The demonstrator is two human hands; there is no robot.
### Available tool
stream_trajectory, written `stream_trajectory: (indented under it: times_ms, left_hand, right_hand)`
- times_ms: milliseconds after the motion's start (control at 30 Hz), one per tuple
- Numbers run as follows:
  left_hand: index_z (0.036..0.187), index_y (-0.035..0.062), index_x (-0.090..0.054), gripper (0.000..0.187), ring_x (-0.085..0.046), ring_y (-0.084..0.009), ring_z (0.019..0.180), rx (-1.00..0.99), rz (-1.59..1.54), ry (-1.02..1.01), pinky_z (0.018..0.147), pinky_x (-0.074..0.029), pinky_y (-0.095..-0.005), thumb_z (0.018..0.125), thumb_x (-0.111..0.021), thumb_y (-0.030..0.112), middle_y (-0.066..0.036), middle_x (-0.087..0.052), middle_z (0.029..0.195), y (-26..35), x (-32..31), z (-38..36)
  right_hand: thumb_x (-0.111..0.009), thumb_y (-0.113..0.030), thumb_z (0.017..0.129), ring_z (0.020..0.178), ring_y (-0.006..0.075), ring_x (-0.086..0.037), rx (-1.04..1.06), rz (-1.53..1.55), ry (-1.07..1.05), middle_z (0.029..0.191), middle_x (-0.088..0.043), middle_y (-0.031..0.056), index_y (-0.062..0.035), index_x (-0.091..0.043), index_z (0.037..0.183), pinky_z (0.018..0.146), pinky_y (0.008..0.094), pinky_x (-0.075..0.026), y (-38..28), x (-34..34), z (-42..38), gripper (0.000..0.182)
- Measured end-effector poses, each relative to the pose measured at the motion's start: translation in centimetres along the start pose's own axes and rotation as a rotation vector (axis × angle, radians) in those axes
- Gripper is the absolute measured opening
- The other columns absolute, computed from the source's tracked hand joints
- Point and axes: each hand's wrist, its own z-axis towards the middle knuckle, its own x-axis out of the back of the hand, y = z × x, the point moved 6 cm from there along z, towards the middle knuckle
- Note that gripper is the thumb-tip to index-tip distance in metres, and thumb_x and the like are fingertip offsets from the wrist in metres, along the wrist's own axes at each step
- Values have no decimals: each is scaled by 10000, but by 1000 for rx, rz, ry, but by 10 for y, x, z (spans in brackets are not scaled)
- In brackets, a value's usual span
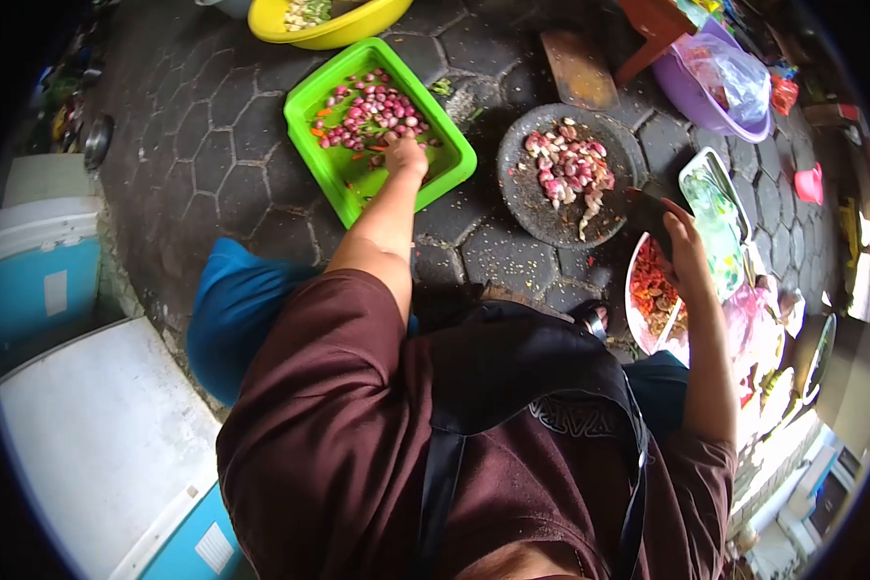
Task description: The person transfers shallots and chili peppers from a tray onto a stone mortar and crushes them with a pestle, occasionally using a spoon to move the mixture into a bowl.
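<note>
My left hand reaches down into a bright green tray, its fingers curled among peeled shallots; what they hold is hidden. A few orange-red chillies lie with the shallots. To the right, a round stone mortar holds a heap of shallots and pale cloves. Beside the mortar's right rim, my right hand is closed around a dark stone pestle. Below that hand stands a bowl of chopped red and brown food.
A yellow basin stands beyond the green tray. A purple tub with a plastic bag and a wooden board are at the upper right. A white-rimmed tray lies right of the mortar. White-lidded boxes line the left.
</note>
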Motion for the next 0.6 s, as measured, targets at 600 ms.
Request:
stream_trajectory:
  times_ms: [600]
  left_hand:
    - [864, 85, -568, 138, -587, -301, 724, -459, -326, 290, 657, -476, -393, 739, -624, 100, -122, -594, 781, 33, 2, -9]
  right_hand:
    - [-495, -343, 867, 501, 207, -559, -123, -221, 190, 734, -592, 116, -158, -436, 1258, 454, 349, -448, 119, -95, 33, 437]
